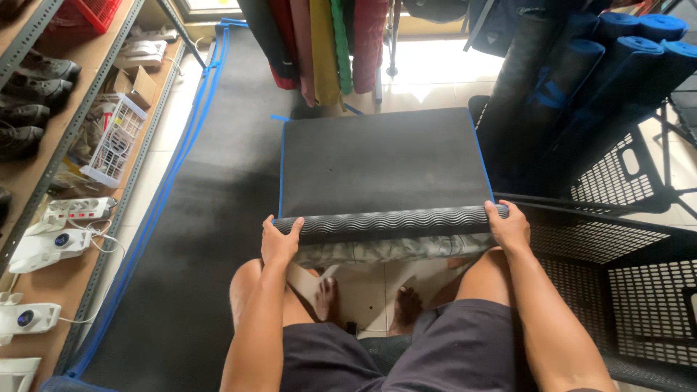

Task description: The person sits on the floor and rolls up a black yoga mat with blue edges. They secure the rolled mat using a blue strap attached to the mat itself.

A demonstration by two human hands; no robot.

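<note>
The floor [406,290] here is pale tile, and a long dark mat [210,218] with a blue edge is lying across it on the left, running far up toward a bright doorway.

The left hand [279,243] is curling around the near left end of a rolled-up part of a black mat [381,163]. The right hand [510,226] is gripping the near right end of the same roll [388,223]. Both hands are closed on it, fingers on top.

The person is squatting with bare feet [367,301] on the tile, and it looks like the mat is being rolled up. Only a small part is rolled so far; most of it is still lying flat, stretching away from the hands. The next push would need both hands moving forward together, so the roll is staying straight and tight and not going crooked.

The roll is showing wavy ridges, bumpy like little waves. The flat part is looking soft and foamy, with a thin blue line along its sides.

To the right, a black plastic basket [617,268] full of holes is standing, and behind it, rolled blue mats [624,51] are leaning upright. Far off, bright cloths [327,43] are hanging. On the left, wooden shelves [80,94] are holding shoes [36,80], a white wire basket [116,141] and a white power strip [76,209].
</note>
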